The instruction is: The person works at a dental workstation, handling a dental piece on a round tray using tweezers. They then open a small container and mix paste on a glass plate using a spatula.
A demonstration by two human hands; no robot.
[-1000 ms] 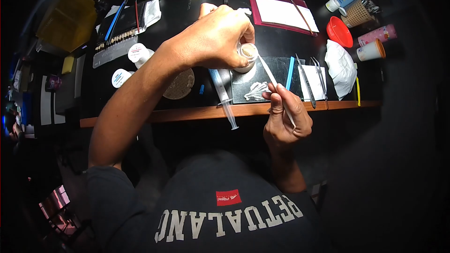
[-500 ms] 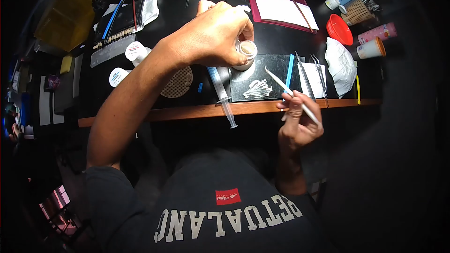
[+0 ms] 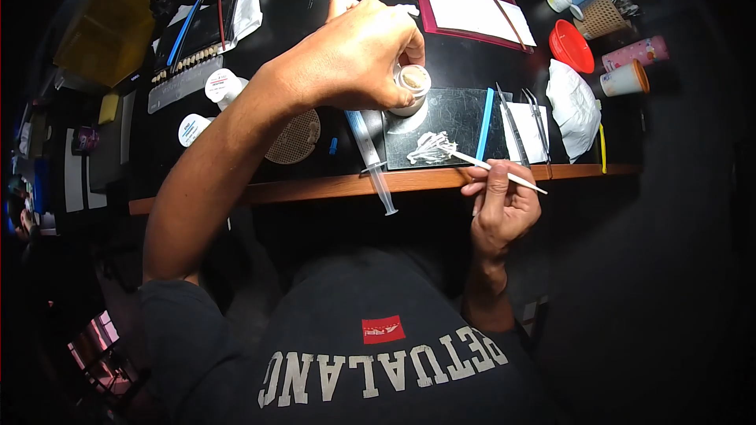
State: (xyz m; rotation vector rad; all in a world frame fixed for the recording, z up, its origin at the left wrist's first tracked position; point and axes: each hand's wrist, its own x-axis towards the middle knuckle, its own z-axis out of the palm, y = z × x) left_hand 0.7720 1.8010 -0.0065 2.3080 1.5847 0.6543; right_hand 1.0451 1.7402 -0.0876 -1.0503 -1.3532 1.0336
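My left hand (image 3: 362, 51) reaches across the table, fingers closed round a small clear jar (image 3: 413, 79) with beige powder inside. The jar stands at the upper left corner of a dark glass slab (image 3: 465, 110). White paste (image 3: 431, 146) lies smeared on the slab's lower part. Between the thumb and fingers of my right hand (image 3: 505, 205) is a slim white spatula (image 3: 516, 179), its tip touching the right side of the paste. A blue strip (image 3: 486, 126) lies along the slab's right side. Left of the slab, a syringe (image 3: 366, 142) projects over the table edge.
Tweezers (image 3: 537, 114) and a metal instrument (image 3: 514, 126) lie on white paper to the right, beside a crumpled tissue (image 3: 572, 114). A red bowl (image 3: 570, 47) stands behind. White-capped jars (image 3: 223, 86), a round perforated disc (image 3: 293, 138) and a tooth shade guide (image 3: 189, 83) are at left.
My right hand has lowered the spatula, swinging its tip down and left from above the slab onto the paste. The left hand stays on the jar.
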